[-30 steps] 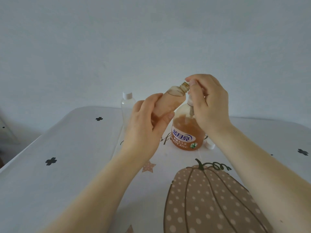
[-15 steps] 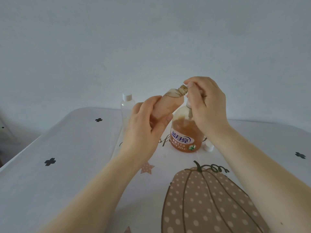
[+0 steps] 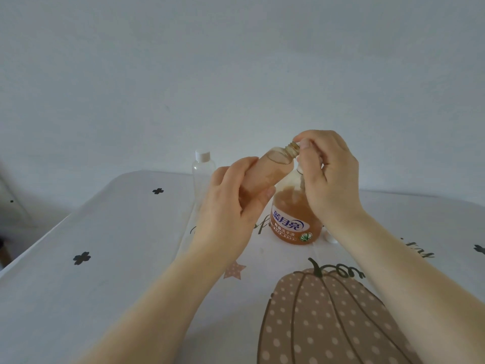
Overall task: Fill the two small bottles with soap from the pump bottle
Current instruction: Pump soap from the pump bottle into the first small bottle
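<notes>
My left hand (image 3: 231, 206) grips a small clear bottle (image 3: 270, 166) that holds orange soap and is tilted with its open threaded neck up to the right. My right hand (image 3: 328, 177) covers the pump head of the orange soap pump bottle (image 3: 294, 219), fingers curled over it right beside the small bottle's mouth. The pump head itself is hidden under that hand. A second small bottle (image 3: 203, 169), clear and empty-looking with a white cap on, stands upright behind my left hand.
A small white cap (image 3: 329, 236) lies on the table just right of the pump bottle. The table (image 3: 105, 258) wears a white cloth with black clovers, a star and a large dotted pumpkin print. A plain wall rises behind.
Both hands and the tilted small bottle have sunk slightly; the grip of each hand is unchanged.
</notes>
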